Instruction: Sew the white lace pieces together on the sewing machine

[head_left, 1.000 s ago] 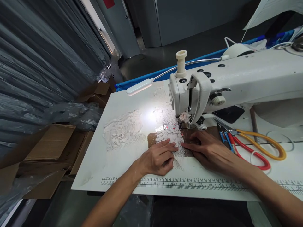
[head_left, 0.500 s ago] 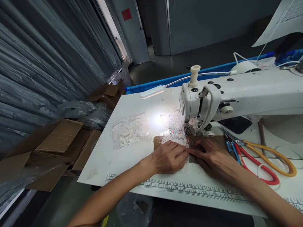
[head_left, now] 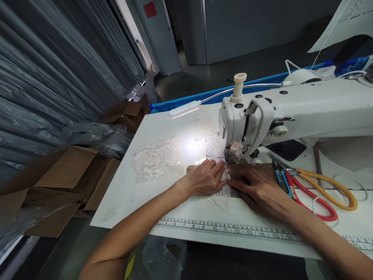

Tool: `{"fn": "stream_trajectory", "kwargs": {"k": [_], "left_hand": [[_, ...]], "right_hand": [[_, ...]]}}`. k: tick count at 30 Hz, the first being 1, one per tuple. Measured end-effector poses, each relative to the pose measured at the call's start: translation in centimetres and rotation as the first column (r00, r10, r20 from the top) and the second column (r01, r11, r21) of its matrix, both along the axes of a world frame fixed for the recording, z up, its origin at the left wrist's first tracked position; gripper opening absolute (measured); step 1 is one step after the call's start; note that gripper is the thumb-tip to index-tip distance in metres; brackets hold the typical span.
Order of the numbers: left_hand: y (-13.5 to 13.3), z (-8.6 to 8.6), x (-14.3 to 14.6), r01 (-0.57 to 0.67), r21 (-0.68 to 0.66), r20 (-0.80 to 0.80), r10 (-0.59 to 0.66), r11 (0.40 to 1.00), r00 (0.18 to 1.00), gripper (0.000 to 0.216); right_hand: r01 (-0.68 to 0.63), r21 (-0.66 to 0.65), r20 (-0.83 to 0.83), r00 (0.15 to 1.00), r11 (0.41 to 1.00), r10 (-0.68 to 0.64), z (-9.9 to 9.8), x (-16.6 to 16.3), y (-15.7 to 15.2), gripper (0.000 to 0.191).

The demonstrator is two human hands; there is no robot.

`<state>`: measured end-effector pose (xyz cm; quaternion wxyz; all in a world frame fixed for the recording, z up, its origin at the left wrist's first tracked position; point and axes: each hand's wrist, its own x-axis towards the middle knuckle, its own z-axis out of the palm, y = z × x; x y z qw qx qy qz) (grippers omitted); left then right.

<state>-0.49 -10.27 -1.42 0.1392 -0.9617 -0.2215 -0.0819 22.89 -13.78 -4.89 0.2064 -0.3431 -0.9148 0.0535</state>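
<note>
A piece of white lace (head_left: 220, 201) lies on the brown plate (head_left: 190, 168) under the needle area of a white sewing machine (head_left: 233, 120). My left hand (head_left: 206, 177) is closed over the lace, its fingertips close to the presser foot and partly hidden underneath. My right hand (head_left: 258, 184) rests on the plate right of the lace. Its thumb reaches to the lace's edge, apart from the other fingers. A pale fabric rose (head_left: 236, 146) sits on the machine head above the foot. More lace (head_left: 159, 157) lies flat to the left.
Orange-handled scissors (head_left: 326, 181) and a red-handled tool (head_left: 310, 198) lie beside my right forearm. A lit lamp (head_left: 185, 109) on a bendable neck shines over the white table (head_left: 131, 206). A ruler strip (head_left: 215, 228) runs along the front edge. Cardboard boxes (head_left: 68, 167) stand at the left.
My left hand has slid forward over the lace, closer to the presser foot, uncovering lace nearer the table's front edge. My right hand stays about where it was. The view has shifted slightly.
</note>
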Motion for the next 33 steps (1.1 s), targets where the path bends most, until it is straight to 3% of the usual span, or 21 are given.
{"fn": "stream_trajectory", "kwargs": {"k": [11,33], "left_hand": [[0.6,0.1,0.3,-0.121,-0.206,0.096,0.143,0.971,0.985,0.039],[0.8,-1.2,-0.2,-0.106,-0.430,0.301,0.254,0.896,0.919,0.039]], "right_hand": [[0.006,0.057,0.003,1.000,0.998,-0.007,0.7,-0.5,0.8,0.043],[0.054,0.017,-0.073,0.996,0.998,-0.053,0.6,-0.8,1.1,0.038]]}}
